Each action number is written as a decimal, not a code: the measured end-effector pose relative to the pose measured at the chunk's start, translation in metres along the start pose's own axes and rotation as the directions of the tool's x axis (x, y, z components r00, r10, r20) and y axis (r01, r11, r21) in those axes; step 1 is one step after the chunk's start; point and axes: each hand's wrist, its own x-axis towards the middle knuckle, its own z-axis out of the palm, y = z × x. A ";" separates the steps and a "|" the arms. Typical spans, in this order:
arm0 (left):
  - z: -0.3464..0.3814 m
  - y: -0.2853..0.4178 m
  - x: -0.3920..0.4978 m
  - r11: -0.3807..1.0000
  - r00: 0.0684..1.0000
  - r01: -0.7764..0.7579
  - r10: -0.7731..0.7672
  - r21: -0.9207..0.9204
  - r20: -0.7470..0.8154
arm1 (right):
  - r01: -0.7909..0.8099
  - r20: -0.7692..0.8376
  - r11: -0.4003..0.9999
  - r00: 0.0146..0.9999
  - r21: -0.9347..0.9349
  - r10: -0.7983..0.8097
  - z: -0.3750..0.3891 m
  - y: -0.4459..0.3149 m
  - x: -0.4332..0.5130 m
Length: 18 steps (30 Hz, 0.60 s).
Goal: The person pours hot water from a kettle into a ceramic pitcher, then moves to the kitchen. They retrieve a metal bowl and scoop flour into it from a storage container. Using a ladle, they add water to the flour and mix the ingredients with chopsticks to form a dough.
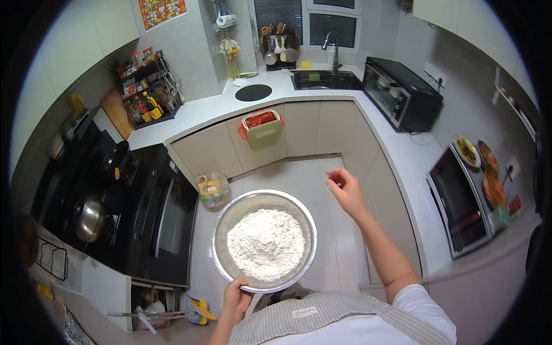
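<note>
My left hand (237,297) grips the near rim of a large round metal bowl (309,215), thumb over the edge. White flour (265,246), loose and lumpy on top, lies in the bowl. The bowl is held in front of my body above the tiled floor. Raised to the right of the bowl and apart from it, my right hand (343,189) has its fingers curled with a gap between thumb and fingers; nothing shows in it. I wear a striped apron (297,321) over a white top.
At left, a black gas stove (138,194) bears a wok (116,159) and a lidded metal pan (90,219). A bagged bin (213,189) stands on the floor. White counter (202,113) curves round to the sink (327,80), toaster oven (401,92) and microwave (459,202).
</note>
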 end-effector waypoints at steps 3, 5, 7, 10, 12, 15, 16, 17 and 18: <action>0.031 0.027 0.086 0.997 0.998 -0.064 0.064 -0.045 0.003 | -0.078 0.048 0.977 0.996 0.196 0.070 0.031 0.084 0.110; 0.057 0.055 0.137 0.995 0.998 -0.065 0.065 -0.069 -0.002 | -0.153 0.077 0.956 0.988 0.250 0.137 0.049 0.129 0.171; 0.099 0.085 0.188 0.988 0.991 -0.114 0.121 -0.106 0.057 | -0.261 0.108 0.939 0.964 0.224 0.242 0.054 0.170 0.233; 0.139 0.117 0.262 0.984 0.992 -0.123 0.125 -0.126 0.010 | -0.437 0.143 0.855 0.899 0.279 0.413 0.062 0.220 0.309; 0.169 0.142 0.310 0.983 0.992 -0.127 0.123 -0.135 -0.032 | -0.508 0.128 0.808 0.860 0.298 0.494 0.061 0.256 0.360; 0.223 0.171 0.369 0.975 0.987 -0.160 0.152 -0.155 -0.057 | -0.581 0.127 0.748 0.809 0.319 0.574 0.061 0.308 0.445; 0.237 0.174 0.392 0.965 0.984 -0.176 0.168 -0.196 -0.054 | -0.605 0.143 0.739 0.793 0.296 0.592 0.058 0.334 0.474; 0.251 0.175 0.416 0.955 0.981 -0.195 0.190 -0.222 -0.045 | -0.629 0.164 0.729 0.776 0.271 0.609 0.059 0.359 0.506; 0.265 0.176 0.438 0.947 0.976 -0.215 0.210 -0.240 -0.047 | -0.648 0.228 0.696 0.761 0.311 0.607 0.064 0.391 0.537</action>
